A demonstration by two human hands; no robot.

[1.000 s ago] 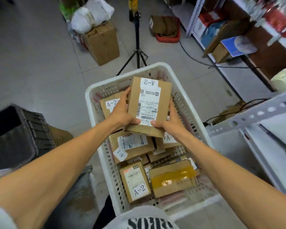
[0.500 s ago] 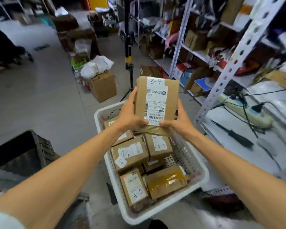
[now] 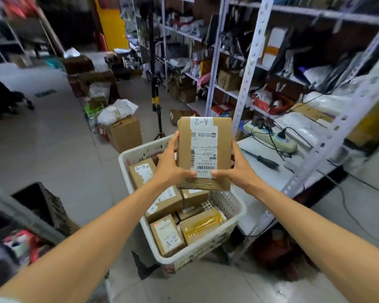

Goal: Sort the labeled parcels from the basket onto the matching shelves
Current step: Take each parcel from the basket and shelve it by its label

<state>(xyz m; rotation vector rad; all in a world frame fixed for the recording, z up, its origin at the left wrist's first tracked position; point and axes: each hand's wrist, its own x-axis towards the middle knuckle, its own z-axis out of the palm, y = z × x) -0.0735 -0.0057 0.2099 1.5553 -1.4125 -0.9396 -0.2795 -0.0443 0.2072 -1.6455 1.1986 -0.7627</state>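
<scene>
Gripping the upright parcel, both hands' fingers curl round its sides, "A-2" end up.

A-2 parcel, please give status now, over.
Left hand, right hand grip A-2 parcel by its sides. Parcel above white basket, not shelved yet. Nothing visible in the way.

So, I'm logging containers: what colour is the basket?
The basket is white; head view shows it best.

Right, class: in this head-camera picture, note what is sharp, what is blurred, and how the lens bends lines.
Head view: the held parcel and its A-2 label are sharp, the left hand and right hand too; the corners smear; the wide lens tilts the shelf uprights outward.
</scene>
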